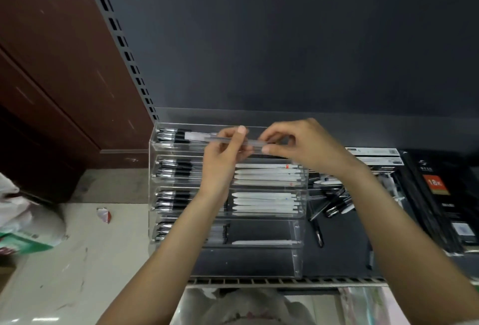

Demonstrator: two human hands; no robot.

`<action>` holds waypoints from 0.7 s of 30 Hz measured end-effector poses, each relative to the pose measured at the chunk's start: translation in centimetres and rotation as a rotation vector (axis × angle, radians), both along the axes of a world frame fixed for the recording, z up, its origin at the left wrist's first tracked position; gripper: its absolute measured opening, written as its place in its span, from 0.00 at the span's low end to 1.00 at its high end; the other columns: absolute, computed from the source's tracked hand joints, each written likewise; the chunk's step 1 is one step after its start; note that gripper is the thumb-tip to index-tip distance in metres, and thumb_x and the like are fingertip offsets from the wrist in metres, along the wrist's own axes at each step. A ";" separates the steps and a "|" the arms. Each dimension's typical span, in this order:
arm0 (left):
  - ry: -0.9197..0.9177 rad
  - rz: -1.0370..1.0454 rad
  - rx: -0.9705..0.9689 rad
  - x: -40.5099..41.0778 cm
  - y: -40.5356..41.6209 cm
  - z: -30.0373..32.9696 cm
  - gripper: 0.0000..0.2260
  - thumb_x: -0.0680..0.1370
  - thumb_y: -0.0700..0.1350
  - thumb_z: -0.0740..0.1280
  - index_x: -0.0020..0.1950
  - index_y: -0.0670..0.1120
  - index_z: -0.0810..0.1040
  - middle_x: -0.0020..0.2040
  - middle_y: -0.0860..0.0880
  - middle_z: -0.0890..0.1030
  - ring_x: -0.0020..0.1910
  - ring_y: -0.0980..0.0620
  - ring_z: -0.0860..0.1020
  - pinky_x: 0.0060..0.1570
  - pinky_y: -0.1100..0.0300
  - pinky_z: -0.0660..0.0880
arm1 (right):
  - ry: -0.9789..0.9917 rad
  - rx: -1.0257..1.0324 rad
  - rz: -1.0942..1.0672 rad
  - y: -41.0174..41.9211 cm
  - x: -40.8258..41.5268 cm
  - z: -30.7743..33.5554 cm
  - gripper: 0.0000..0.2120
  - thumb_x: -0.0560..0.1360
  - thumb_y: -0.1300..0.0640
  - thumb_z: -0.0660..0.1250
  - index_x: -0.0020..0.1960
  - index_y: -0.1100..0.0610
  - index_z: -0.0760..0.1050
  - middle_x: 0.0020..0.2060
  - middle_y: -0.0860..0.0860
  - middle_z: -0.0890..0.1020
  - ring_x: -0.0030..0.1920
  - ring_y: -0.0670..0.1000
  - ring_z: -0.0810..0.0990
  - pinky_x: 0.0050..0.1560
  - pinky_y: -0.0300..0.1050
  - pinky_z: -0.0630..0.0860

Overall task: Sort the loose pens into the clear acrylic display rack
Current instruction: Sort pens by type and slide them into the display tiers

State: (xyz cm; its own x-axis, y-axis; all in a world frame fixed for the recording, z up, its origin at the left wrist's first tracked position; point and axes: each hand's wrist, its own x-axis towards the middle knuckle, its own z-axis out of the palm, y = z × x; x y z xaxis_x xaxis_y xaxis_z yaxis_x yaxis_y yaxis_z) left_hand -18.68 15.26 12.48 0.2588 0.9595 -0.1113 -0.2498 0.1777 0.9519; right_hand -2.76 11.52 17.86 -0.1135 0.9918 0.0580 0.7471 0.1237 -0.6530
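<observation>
- Both hands meet at the centre of the frame: our left hand [228,143] pinches one end of a translucent pen [233,141] between thumb and fingers, and our right hand [290,140] pinches the other end, so the pen lies level between them.
- We hold that pen just above the top tier of the clear acrylic rack [300,221], which steps down toward the lower centre of the frame.
- On the left side the tiers hold black-grip pens [176,169]; the right side of the middle tiers holds white pens [267,177]. A lower tier has only one white pen, and the lowest looks bare.
- We judge the step in hand to be laying this pen into the top tier. To do it well we would keep it level and parallel to the pens already lying there, lower both ends together, and release only once it rests inside the clear wall.
- We cannot tell whether this pen matches its neighbours; its tip is hidden by our fingers.
- Right of the rack, loose dark pens [334,202] lie scattered on the dark shelf [344,254], so sorting looks well under way but unfinished.
</observation>
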 end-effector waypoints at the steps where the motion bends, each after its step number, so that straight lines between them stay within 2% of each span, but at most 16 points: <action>1: 0.006 0.001 0.014 0.7 0.4 0.4 0.12 0.79 0.45 0.63 0.51 0.36 0.77 0.35 0.53 0.79 0.37 0.57 0.79 0.46 0.62 0.79 | 0.012 0.036 -0.018 0.0 0.1 -0.2 0.04 0.72 0.55 0.72 0.47 0.53 0.81 0.38 0.40 0.82 0.33 0.31 0.76 0.37 0.25 0.67; 3: 0.107 -0.024 0.075 1.6 1.1 1.1 0.13 0.79 0.50 0.63 0.47 0.42 0.79 0.36 0.52 0.80 0.36 0.57 0.80 0.43 0.62 0.78 | 0.029 0.131 -0.105 0.4 1.2 -0.6 0.03 0.72 0.57 0.72 0.45 0.55 0.81 0.36 0.38 0.81 0.33 0.33 0.77 0.37 0.25 0.67; 4: 0.247 -0.050 0.154 1.7 1.5 1.1 0.16 0.79 0.55 0.61 0.46 0.45 0.80 0.36 0.53 0.81 0.36 0.57 0.80 0.42 0.62 0.77 | 0.024 0.157 -0.159 0.6 2.1 -0.9 0.03 0.72 0.56 0.72 0.45 0.54 0.82 0.36 0.37 0.80 0.32 0.34 0.77 0.37 0.26 0.67; 6: 0.656 -0.095 0.449 1.2 2.1 0.5 0.23 0.78 0.63 0.55 0.43 0.48 0.80 0.36 0.54 0.80 0.35 0.56 0.79 0.40 0.61 0.75 | -0.022 0.191 -0.266 0.9 4.3 -1.4 0.04 0.72 0.54 0.72 0.46 0.52 0.83 0.37 0.40 0.82 0.34 0.36 0.77 0.39 0.29 0.69; 8: 0.928 -0.047 0.807 0.3 2.6 -0.5 0.23 0.79 0.61 0.53 0.42 0.47 0.79 0.36 0.53 0.79 0.35 0.53 0.77 0.41 0.57 0.73 | -0.114 0.221 -0.350 0.6 6.6 -2.1 0.06 0.72 0.54 0.72 0.48 0.51 0.83 0.41 0.45 0.84 0.42 0.41 0.77 0.47 0.39 0.73; 10: 1.038 -0.026 1.071 -0.5 3.1 -1.5 0.16 0.78 0.54 0.56 0.47 0.48 0.80 0.42 0.53 0.80 0.42 0.51 0.77 0.48 0.57 0.67 | -0.218 0.220 -0.388 0.1 8.1 -2.7 0.06 0.72 0.54 0.72 0.48 0.52 0.83 0.43 0.48 0.84 0.47 0.51 0.77 0.49 0.48 0.73; 11: 1.090 -0.047 1.142 -0.7 3.4 -2.0 0.15 0.78 0.53 0.57 0.50 0.49 0.81 0.45 0.53 0.81 0.46 0.51 0.76 0.50 0.57 0.65 | -0.253 0.214 -0.392 0.0 8.4 -2.9 0.06 0.72 0.53 0.72 0.48 0.52 0.84 0.43 0.48 0.84 0.47 0.53 0.75 0.47 0.48 0.72; 13: 1.192 -0.118 1.184 -0.8 3.8 -2.7 0.16 0.77 0.53 0.57 0.54 0.49 0.81 0.50 0.53 0.81 0.50 0.50 0.76 0.53 0.55 0.64 | -0.318 0.200 -0.378 0.0 8.4 -3.0 0.06 0.72 0.52 0.72 0.48 0.50 0.84 0.44 0.47 0.82 0.46 0.51 0.72 0.43 0.46 0.70; 16: 1.296 -0.180 1.194 -0.7 4.2 -3.4 0.13 0.77 0.52 0.62 0.56 0.50 0.81 0.51 0.52 0.82 0.52 0.48 0.75 0.54 0.54 0.60 | -0.473 0.136 -0.337 0.6 7.4 -3.4 0.07 0.73 0.51 0.70 0.50 0.48 0.83 0.47 0.46 0.79 0.47 0.48 0.69 0.43 0.43 0.68; 21: 1.342 -0.233 1.144 -0.5 4.1 -3.4 0.12 0.78 0.50 0.64 0.58 0.50 0.80 0.53 0.51 0.81 0.55 0.47 0.74 0.56 0.52 0.61 | -0.630 0.091 -0.240 1.8 5.2 -3.7 0.10 0.75 0.54 0.67 0.55 0.48 0.81 0.51 0.46 0.80 0.52 0.51 0.72 0.53 0.42 0.66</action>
